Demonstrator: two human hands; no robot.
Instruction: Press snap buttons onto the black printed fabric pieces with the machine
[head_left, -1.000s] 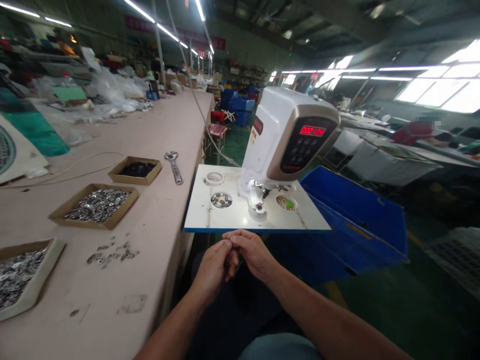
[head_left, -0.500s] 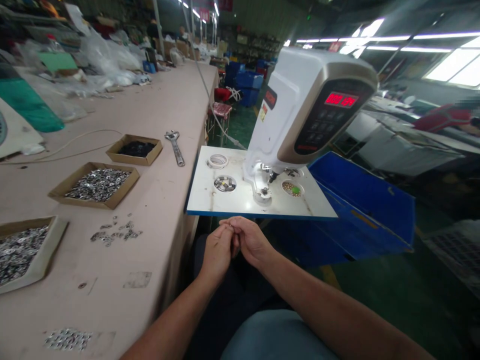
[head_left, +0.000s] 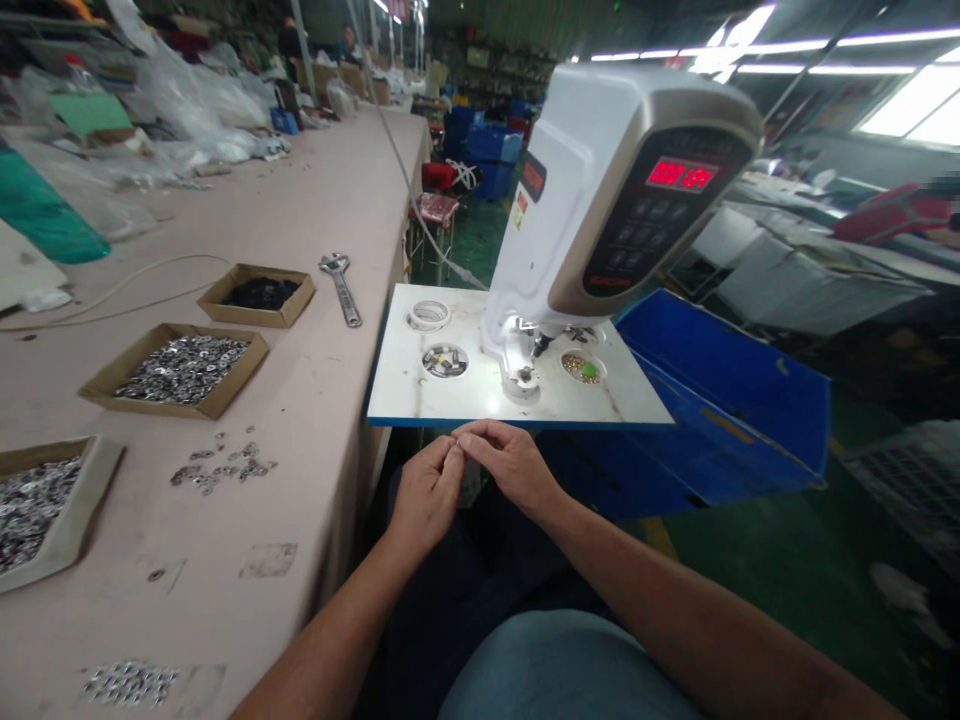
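My left hand (head_left: 429, 490) and my right hand (head_left: 511, 462) meet at the fingertips over my lap, just below the front edge of the white machine plate (head_left: 480, 408). Both are pinched closed. Whatever lies between the fingertips is too small and too covered to name. Beyond them stands a white press machine (head_left: 577, 200) with a lit red display and a small die (head_left: 523, 376) under its head. Small metal parts (head_left: 445, 362) fill a round well on the plate's left; brass-coloured bits with a green piece (head_left: 581, 368) are in a well on the right.
On the table at left are cardboard trays of metal pieces (head_left: 251, 352), a tray of black parts (head_left: 300, 302), an adjustable wrench (head_left: 342, 290) and loose metal pieces (head_left: 223, 466). A blue bin (head_left: 780, 400) stands right of the plate. A cable (head_left: 397, 130) hangs behind the machine.
The view has shifted slightly. My hands stay together at the fingertips; the right fingers have moved a little, and the hands sit slightly farther apart at the palms.
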